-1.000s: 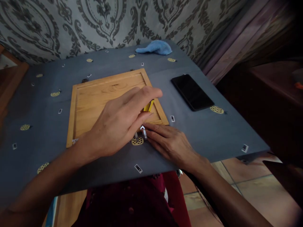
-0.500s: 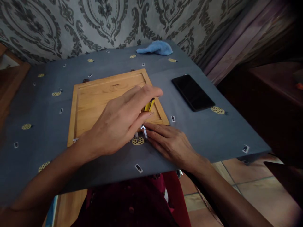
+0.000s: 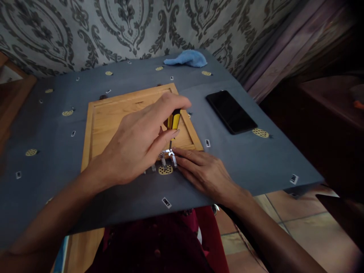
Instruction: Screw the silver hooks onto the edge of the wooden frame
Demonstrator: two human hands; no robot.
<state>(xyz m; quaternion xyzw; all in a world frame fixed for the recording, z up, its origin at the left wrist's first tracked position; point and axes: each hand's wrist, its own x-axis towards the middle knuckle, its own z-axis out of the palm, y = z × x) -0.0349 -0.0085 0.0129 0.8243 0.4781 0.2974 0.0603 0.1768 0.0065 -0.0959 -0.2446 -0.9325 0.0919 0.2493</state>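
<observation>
My left hand (image 3: 136,140) is closed round the yellow-and-black handle of a screwdriver (image 3: 174,120), held nearly upright. The shaft points down at a shiny metal hook strip (image 3: 170,152) on the near edge of a framed wooden board (image 3: 113,113). Several metal prongs hang from the strip toward me, partly hidden by my left hand. My right hand (image 3: 209,170) rests on the table with its fingers together, the tips holding the strip's right end against the board's near right corner.
A black phone (image 3: 231,112) lies to the right of the board. A blue cloth (image 3: 186,58) sits at the back of the table, near the patterned wall (image 3: 127,26). The grey tablecloth (image 3: 241,163) bears pineapple prints. Wooden furniture (image 3: 17,98) stands at the left.
My left hand has risen slightly and shifted left, tilting so that more of the screwdriver handle and its shaft show. My right hand stays in place.
</observation>
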